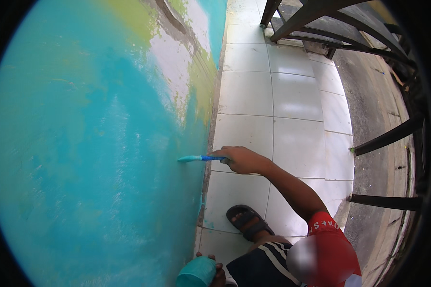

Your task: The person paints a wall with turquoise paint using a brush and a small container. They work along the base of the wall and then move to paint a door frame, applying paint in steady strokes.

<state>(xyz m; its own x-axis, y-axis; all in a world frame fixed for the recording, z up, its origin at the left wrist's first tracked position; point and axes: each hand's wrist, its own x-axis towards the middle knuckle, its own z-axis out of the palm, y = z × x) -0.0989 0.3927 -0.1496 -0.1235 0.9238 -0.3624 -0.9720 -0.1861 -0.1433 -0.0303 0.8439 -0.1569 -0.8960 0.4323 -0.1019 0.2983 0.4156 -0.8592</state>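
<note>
My right hand [242,159] reaches out over the floor, its fingers closed round the blue handle of a paintbrush [208,158]. Turquoise paint coats the brush head, which points left and appears to touch the wall [129,158] low down near the floor. At the bottom edge, my left hand [219,275] is wrapped round a turquoise paint container [196,271], held close to the wall's foot. Its inside does not show. Wet-looking turquoise covers most of the wall; higher up, yellow-green and whitish patches show, with a bare grey streak.
White floor tiles [246,93] run alongside the wall, with a few turquoise drips near its base. My sandalled foot [249,222] stands on them. Dark metal railings [388,136] edge the right side, beyond which lies grey paving [364,95]. A dark slatted structure [311,24] stands at the far end.
</note>
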